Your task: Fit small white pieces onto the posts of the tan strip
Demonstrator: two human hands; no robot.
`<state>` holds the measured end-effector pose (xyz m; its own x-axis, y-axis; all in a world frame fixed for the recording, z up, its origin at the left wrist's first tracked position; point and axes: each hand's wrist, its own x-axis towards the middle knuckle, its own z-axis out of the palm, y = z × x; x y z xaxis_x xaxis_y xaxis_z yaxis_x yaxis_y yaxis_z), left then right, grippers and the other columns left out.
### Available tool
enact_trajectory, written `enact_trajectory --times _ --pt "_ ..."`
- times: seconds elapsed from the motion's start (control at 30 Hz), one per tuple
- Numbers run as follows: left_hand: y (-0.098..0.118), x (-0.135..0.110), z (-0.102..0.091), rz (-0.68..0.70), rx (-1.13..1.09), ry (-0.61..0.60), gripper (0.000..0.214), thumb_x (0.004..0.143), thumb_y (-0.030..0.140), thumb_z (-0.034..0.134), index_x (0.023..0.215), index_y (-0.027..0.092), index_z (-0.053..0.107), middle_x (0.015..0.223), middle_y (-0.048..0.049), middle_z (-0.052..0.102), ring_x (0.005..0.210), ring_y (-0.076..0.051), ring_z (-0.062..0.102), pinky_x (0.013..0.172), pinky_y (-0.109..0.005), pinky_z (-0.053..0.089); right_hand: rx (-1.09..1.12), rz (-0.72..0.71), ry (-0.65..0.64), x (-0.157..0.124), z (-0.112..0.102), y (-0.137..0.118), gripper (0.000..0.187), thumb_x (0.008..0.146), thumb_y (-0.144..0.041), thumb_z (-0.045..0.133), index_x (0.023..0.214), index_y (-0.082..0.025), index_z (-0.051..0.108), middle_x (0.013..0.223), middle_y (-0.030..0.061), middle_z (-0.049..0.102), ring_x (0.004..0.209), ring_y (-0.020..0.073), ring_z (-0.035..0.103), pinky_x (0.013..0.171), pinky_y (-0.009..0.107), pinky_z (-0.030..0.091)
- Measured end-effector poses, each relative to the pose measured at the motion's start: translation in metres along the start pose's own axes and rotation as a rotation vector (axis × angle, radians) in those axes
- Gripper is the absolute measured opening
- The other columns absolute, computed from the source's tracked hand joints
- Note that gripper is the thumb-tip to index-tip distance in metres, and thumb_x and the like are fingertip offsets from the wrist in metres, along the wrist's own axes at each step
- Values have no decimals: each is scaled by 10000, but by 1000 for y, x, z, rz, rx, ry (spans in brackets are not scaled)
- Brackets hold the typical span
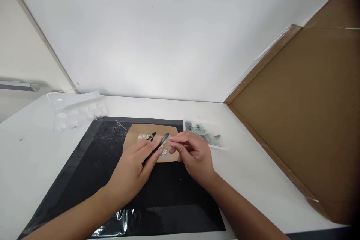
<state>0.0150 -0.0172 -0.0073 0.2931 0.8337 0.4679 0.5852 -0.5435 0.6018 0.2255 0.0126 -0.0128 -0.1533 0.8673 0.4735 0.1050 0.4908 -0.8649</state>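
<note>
My left hand point(137, 163) is closed around a slim black object with a rounded end point(165, 137), which slants up and to the right between thumb and fingers. I cannot make out its exact kind. My right hand point(194, 153) is close to that rounded end, thumb and fingertips pinched together. Whatever the pinch holds is too small to name. Beneath both hands lies a tan card point(131, 140) with small white pieces point(164, 152) scattered on it. A thin black piece point(152, 135) shows just beyond my left fingers, partly hidden.
The card rests on a black mat point(92, 180) on a white table point(253, 180). A shallow white tray point(222, 147) of clear and green bits stands right of the card. A clear compartment case point(81, 116) lies back left. Cardboard point(303, 120) borders the right side.
</note>
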Motion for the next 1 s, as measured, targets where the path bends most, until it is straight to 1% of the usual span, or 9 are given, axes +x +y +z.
enact_trajectory --times 0.13,0.27,0.33,0.4,0.57,0.67,0.77,0.9,1.0 --pt "-2 0 0 9 33 -9 392 1088 301 516 1461 239 620 1218 -112 731 1114 -237 703 996 -385 587 8 13 -14 0 1 0 128 1025 -270 638 1072 -272 757 976 44 680 771 163 745 494 249 608" --pt "-3 -1 1 21 62 28 389 1068 307 562 1444 241 632 1212 -111 732 1104 -240 703 1006 -394 583 -19 13 25 0 3 0 182 1015 -268 652 1186 -276 713 973 41 705 811 174 759 600 284 648" --pt "-3 -1 1 21 58 61 379 1051 310 599 1419 239 653 1182 -103 743 1075 -235 707 985 -383 584 -51 -6 32 0 3 0 171 1014 -259 654 1177 -269 707 952 38 718 792 170 753 633 300 651" --pt "-2 -1 1 7 40 78 349 1035 306 629 1374 245 687 1136 -85 755 1038 -228 709 950 -366 584 -140 -63 22 0 3 0 109 1013 -244 656 1099 -258 720 933 39 733 776 169 742 660 319 643" --pt "3 3 -3 -130 -82 5 251 1003 306 676 1240 303 756 999 -3 774 888 -184 715 821 -297 562 -383 -258 46 0 3 1 62 1004 -187 650 979 -238 676 899 40 755 815 180 729 712 338 605" --pt "6 3 -5 -218 -214 -62 245 1003 310 668 1232 311 753 923 30 776 786 -146 719 735 -253 546 -434 -257 30 -2 4 5 61 1020 -186 616 988 -237 617 951 49 761 838 181 737 727 330 604" --pt "7 3 -5 -261 -279 -89 244 1027 295 619 1240 302 739 842 44 774 769 -140 728 690 -236 532 -500 -264 1 -4 6 9 58 1032 -191 593 1007 -241 577 970 54 759 870 191 746 729 323 597" --pt "6 1 -2 -166 -185 -48 175 1032 267 604 1093 244 765 809 23 744 764 -143 702 701 -247 519 -610 -335 -26 -4 13 11 89 1040 -152 536 1005 -233 533 967 70 745 846 191 734 678 300 562" --pt "5 0 1 -59 -102 27 177 1033 219 589 1034 199 765 798 -5 710 729 -140 669 689 -251 515 -745 -410 -16 -4 18 9 107 1042 -151 517 969 -229 516 934 82 738 816 207 710 688 320 542"
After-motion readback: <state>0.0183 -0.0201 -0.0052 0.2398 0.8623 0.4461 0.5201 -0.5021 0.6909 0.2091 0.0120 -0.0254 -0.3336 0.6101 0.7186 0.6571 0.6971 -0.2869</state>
